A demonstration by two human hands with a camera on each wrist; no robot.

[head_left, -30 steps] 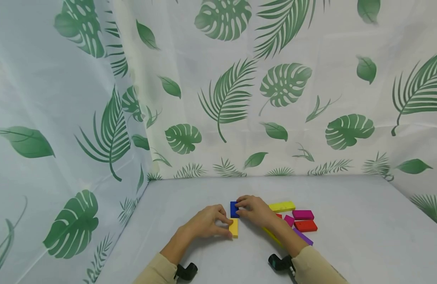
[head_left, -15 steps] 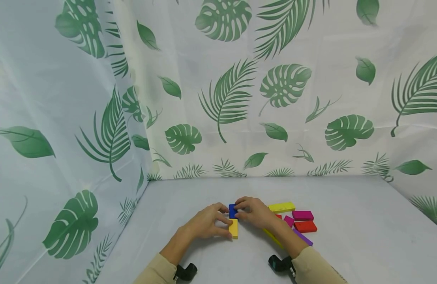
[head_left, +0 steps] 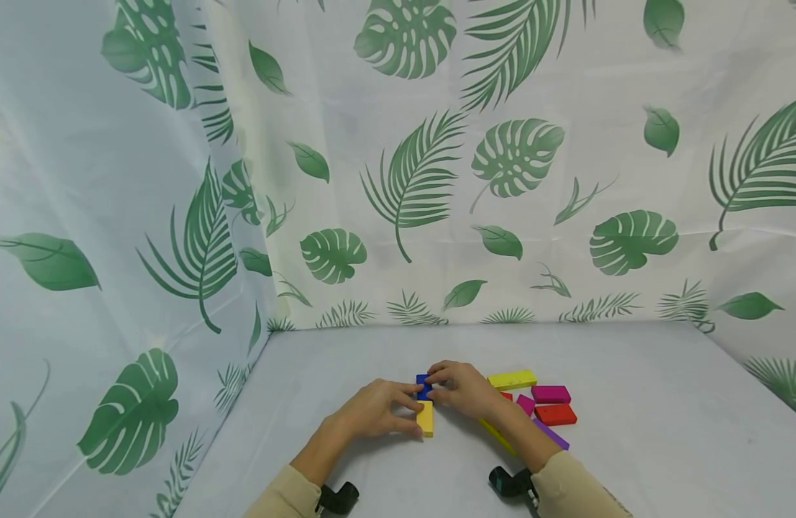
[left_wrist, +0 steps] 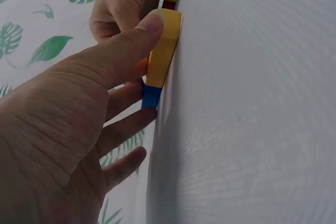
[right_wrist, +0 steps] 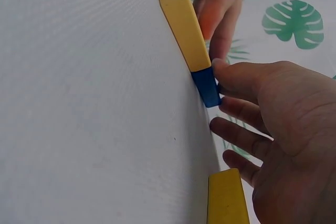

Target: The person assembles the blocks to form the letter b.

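A light yellow block (head_left: pixel 425 419) and a blue block (head_left: pixel 423 388) lie flat on the white table, end to end in a line. My left hand (head_left: pixel 378 410) holds the yellow block, thumb at its near end and index finger near the other end. Another left finger reaches to the blue block's left side. From the right, my right hand (head_left: pixel 465 388) pinches the blue block between thumb and fingers, partly covering it. In the right wrist view, the end of the yellow block (right_wrist: pixel 184 24) meets the blue block (right_wrist: pixel 207 87).
Right of my right hand lie a bright yellow block (head_left: pixel 512 379), a magenta block (head_left: pixel 551 394), a red block (head_left: pixel 556 414) and a purple block (head_left: pixel 551 434). My right forearm partly hides others. A leaf-patterned curtain (head_left: pixel 436 273) stands behind the table (head_left: pixel 663 432).
The blue block has slid towards me and slightly left, up to the yellow block's far end. A left finger has stretched out to the blue block. The yellow block has stayed put.
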